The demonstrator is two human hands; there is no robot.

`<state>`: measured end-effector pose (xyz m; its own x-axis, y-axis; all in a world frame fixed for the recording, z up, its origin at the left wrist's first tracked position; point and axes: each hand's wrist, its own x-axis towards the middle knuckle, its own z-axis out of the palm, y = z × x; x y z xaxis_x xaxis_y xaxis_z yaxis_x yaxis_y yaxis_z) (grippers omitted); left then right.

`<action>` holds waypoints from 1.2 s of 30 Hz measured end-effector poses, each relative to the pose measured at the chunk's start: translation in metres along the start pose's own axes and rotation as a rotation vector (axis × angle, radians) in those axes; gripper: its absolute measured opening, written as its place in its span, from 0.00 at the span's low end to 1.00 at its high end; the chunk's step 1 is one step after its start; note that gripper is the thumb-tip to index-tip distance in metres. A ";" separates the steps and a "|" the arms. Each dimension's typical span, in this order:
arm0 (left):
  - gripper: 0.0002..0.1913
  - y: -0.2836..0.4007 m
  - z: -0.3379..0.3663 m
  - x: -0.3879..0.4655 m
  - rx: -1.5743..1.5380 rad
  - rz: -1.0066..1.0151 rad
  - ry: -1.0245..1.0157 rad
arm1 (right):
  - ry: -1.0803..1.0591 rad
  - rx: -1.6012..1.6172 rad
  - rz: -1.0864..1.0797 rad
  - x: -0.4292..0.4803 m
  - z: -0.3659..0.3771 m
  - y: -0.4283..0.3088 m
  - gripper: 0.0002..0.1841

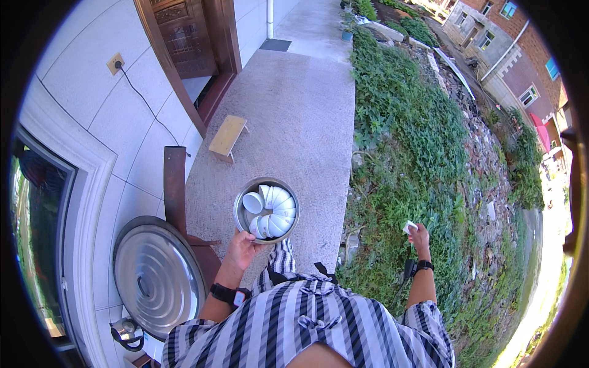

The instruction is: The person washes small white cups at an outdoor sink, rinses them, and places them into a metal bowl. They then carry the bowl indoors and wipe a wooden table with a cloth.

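Observation:
My left hand grips the near rim of a round stainless steel basin in front of my body. Inside it, several small white bowls lean on one another in a curved row, and one bowl sits apart at the left. Stretched far out to the right, my right hand pinches a small white thing, perhaps a cup or small bowl; its shape is partly covered by the fingers. That hand is seen over the green plants beyond the paving edge.
A low wooden stool stands on the concrete paving, near an open door. At my left are a large round metal lid, a brown metal pipe and an electric kettle. Weeds border the paving's right edge.

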<state>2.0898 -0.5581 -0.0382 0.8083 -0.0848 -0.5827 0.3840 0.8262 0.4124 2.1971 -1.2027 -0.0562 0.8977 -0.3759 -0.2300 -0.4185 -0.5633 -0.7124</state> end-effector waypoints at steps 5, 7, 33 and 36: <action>0.35 0.076 0.042 0.110 -0.004 0.086 -0.057 | -0.059 0.135 0.023 0.131 0.070 -0.096 0.20; 0.36 0.105 0.062 0.151 0.006 0.110 -0.056 | -0.134 0.121 0.096 0.161 0.097 -0.104 0.21; 0.28 0.509 0.159 0.603 -0.371 0.432 0.337 | -0.721 -0.263 -0.563 0.730 0.569 -0.733 0.20; 0.30 0.572 0.128 0.641 -0.438 0.478 0.277 | -0.785 -0.016 -0.531 0.717 0.649 -0.825 0.23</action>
<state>2.8846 -0.2116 -0.0859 0.6781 0.4399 -0.5888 -0.2467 0.8909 0.3814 3.2758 -0.5299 -0.0637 0.8050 0.5316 -0.2634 0.0745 -0.5310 -0.8441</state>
